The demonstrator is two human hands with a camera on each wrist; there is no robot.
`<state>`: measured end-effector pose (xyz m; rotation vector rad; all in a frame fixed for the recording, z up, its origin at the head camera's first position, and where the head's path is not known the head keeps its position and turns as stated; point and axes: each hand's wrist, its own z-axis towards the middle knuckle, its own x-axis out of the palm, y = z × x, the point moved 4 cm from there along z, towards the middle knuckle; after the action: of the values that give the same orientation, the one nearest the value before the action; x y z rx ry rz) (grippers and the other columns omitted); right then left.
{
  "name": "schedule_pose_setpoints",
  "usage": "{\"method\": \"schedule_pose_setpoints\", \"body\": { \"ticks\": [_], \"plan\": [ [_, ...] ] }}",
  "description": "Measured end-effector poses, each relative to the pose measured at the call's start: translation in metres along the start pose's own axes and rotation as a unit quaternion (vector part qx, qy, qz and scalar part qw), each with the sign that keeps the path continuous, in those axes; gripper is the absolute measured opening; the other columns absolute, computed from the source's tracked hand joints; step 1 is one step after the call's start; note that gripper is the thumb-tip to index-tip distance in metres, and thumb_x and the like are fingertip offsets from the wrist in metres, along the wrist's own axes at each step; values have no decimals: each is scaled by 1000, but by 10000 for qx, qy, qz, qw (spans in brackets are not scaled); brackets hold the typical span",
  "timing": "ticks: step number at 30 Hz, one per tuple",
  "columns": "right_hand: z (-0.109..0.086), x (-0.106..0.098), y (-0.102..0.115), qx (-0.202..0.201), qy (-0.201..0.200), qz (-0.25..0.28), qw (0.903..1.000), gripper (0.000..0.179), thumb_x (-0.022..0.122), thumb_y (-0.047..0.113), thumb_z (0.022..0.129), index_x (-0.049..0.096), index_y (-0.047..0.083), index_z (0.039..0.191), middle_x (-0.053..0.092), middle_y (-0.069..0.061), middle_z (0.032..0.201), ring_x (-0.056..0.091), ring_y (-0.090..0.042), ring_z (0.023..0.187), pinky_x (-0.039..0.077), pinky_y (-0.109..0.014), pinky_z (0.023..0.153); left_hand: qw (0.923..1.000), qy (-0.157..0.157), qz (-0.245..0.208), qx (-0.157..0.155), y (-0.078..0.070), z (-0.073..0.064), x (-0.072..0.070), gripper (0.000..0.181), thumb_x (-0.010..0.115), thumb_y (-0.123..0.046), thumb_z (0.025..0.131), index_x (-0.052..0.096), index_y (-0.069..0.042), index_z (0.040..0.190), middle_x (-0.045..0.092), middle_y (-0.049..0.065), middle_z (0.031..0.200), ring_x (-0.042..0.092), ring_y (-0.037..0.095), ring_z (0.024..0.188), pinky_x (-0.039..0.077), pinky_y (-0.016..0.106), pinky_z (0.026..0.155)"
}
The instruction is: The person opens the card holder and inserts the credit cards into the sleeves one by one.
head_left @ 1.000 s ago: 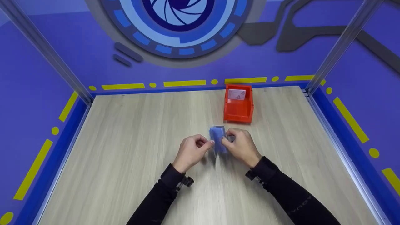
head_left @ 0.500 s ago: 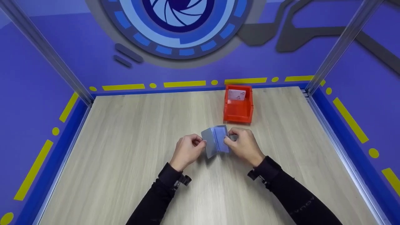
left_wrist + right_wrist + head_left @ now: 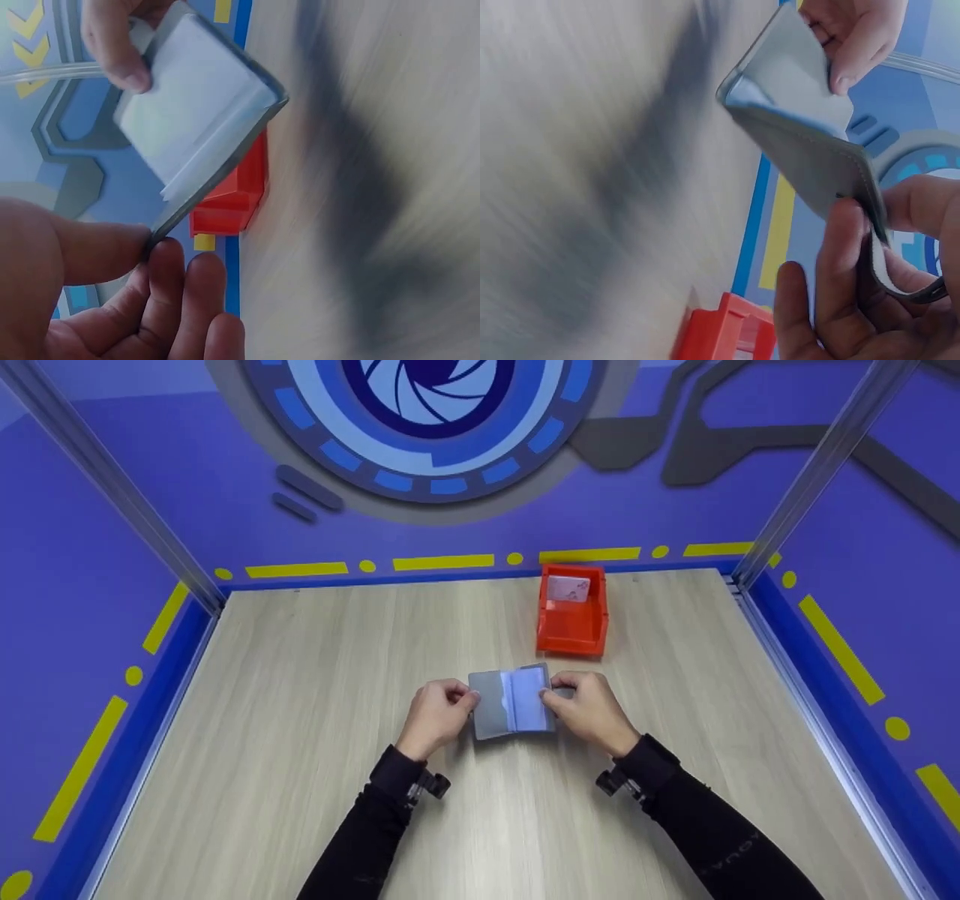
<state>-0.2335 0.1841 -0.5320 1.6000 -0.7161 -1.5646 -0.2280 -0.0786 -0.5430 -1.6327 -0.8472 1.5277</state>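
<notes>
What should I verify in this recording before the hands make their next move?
1. Grip on both sides: ok; left hand and right hand each pinch an edge of the grey wallet.
2. Wallet open: ok, its pale sleeves are exposed.
3. Strap unfastened: ok, it curls beside the right palm.
4. A hand free: not ok, both hold the wallet.
5. Sleeves empty: cannot tell.
6. Pinkish card in red bin unobstructed: ok.

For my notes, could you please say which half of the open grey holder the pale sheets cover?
The right half, in the right hand: pale sheets lie over it; the left half, in the left hand, is mostly bare grey.
</notes>
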Motion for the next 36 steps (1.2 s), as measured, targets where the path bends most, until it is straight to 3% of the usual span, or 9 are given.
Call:
{"method": "schedule_pose_setpoints", "body": {
  "ticks": [8,15,21,27,31,36],
  "plan": [
    [3,8,-16,173,242,-550,9980,8,76,13,93,81,7,91,70,-1,86,60,-17,82,50,-30,77,9982,410,337,-264,7,1,-3,18,76,-24,100,78,-14,85,64,-7,75,57,12,66,46,29,64],
    [4,17,-27,180,585,-904,9940,24,77,16,92,67,13,71,45,8,66,45,-13,70,34,-28,64,9948,610,463,-672,27,3,3,17,77,-26,100,78,-13,89,66,-3,80,59,15,70,46,29,62],
    [3,19,-37,194,606,-1254,9901,19,81,23,95,77,11,81,56,7,71,52,-14,73,39,-28,67,9946,511,591,-690,39,3,7,17,80,-26,98,82,-12,90,72,-1,83,62,16,73,46,28,64],
    [3,21,-42,193,635,-1720,9829,33,84,30,96,66,13,73,44,6,67,45,-15,67,32,-31,64,9934,170,938,-634,43,4,6,19,85,-28,94,82,-15,81,72,-4,77,60,15,71,44,29,65],
    [3,23,-44,132,518,-2000,9783,32,87,31,94,65,13,79,51,4,71,48,-16,69,36,-33,66,9913,99,1154,-632,43,4,6,21,87,-29,92,80,-16,76,70,-6,74,60,15,69,43,30,65],
    [2,25,-39,-86,428,-2304,9721,34,90,30,91,69,9,108,63,-5,94,58,-24,87,47,-39,79,9895,68,1287,-655,42,5,7,26,86,-28,91,75,-16,72,64,-6,71,57,16,67,41,30,64]
  ]
}}
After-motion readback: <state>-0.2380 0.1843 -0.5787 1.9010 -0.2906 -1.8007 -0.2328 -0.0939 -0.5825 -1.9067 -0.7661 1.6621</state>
